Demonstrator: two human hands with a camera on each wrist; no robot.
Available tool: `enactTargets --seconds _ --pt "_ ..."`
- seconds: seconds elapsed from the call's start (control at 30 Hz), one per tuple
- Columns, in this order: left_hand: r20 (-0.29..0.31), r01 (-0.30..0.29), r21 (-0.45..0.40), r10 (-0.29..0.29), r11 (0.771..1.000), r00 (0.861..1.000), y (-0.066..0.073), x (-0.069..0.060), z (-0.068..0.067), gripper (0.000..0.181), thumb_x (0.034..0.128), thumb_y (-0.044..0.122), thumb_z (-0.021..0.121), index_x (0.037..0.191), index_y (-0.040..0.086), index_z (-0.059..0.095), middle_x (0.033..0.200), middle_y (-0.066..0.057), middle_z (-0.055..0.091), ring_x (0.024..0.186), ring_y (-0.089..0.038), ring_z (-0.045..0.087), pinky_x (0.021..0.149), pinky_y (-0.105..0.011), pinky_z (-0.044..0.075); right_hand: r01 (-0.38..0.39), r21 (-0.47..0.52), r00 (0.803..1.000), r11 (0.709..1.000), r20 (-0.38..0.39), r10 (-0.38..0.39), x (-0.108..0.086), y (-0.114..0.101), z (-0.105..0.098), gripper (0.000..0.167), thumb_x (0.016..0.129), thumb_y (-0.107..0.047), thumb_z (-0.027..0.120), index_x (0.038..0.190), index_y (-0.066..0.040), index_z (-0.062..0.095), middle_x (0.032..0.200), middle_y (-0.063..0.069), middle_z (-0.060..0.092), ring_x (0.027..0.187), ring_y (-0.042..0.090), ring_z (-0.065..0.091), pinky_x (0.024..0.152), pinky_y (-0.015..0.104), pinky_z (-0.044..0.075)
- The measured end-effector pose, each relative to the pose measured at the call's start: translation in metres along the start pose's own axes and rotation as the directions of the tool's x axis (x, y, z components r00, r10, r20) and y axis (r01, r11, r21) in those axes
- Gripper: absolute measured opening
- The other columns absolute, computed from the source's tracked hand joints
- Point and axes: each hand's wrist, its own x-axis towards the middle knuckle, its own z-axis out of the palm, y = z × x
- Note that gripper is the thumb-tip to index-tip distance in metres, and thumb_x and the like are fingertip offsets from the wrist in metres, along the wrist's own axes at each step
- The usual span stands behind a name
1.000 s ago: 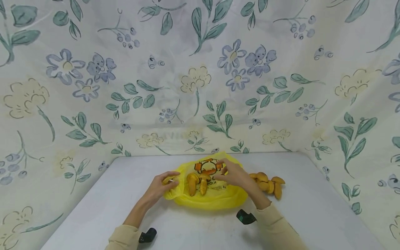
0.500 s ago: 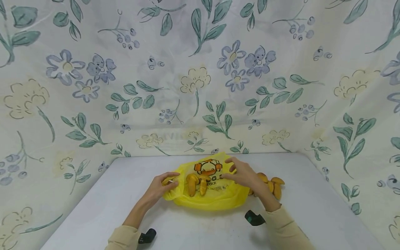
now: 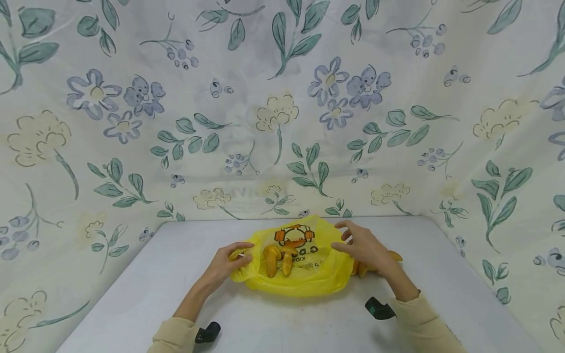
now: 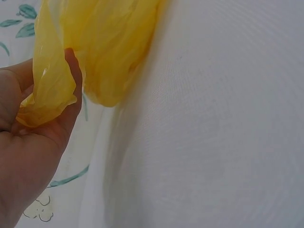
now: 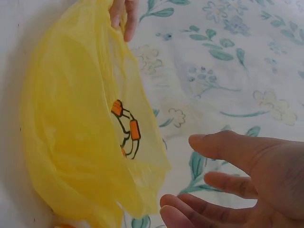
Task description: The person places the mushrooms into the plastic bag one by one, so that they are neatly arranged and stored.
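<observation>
A yellow plastic bag (image 3: pixel 300 288) with a cartoon print lies on the table, its mouth spread. Two brownish-yellow mushrooms (image 3: pixel 271 261) rest side by side within it. My left hand (image 3: pixel 230 261) holds the bag's left edge between thumb and fingers; in the left wrist view a fold of plastic runs through that hand (image 4: pixel 35 147). My right hand (image 3: pixel 364 246) hovers by the bag's right edge, fingers spread and slightly bent. Nothing lies between its thumb and fingers in the right wrist view, where the bag (image 5: pixel 71 123) stands apart from it.
More mushrooms (image 3: pixel 395 256) lie on the white table (image 3: pixel 282 323) to the right of the bag, mostly hidden behind my right hand and wrist. A floral cloth (image 3: pixel 247 147) stands behind the table and along its sides. A black wrist device (image 3: pixel 379 309) sits below each forearm.
My right hand has moved right, from above the bag's printed middle to its right edge, now covering more of the loose mushrooms. The left hand and the two mushrooms in the bag stay put.
</observation>
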Motion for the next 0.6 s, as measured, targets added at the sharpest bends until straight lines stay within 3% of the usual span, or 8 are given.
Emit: enactTargets --seconds 0.43,0.6 --pt "-0.002 0.02 -0.017 -0.02 1.0 1.0 0.0 0.0 0.0 0.043 0.0903 0.028 0.071 0.13 0.015 0.062 0.15 -0.013 0.046 0.113 -0.023 0.053 0.086 -0.021 0.05 -0.016 -0.053 1.0 0.998 -0.002 0.016 -0.006 0.019 -0.012 0.055 0.09 -0.034 0.07 0.137 -0.014 0.049 0.116 0.013 0.063 0.097 0.024 0.063 0.083 0.04 0.057" --pt "-0.005 0.014 -0.013 -0.014 1.0 1.0 0.002 -0.001 0.0 0.042 0.091 0.027 0.07 0.13 0.014 0.062 0.151 -0.014 0.045 0.119 -0.026 0.052 0.093 -0.029 0.051 -0.047 -0.079 0.999 0.996 0.0 0.048 -0.009 0.027 -0.016 0.055 0.09 -0.035 0.07 0.137 -0.014 0.049 0.118 0.014 0.063 0.098 0.024 0.063 0.084 0.042 0.057"
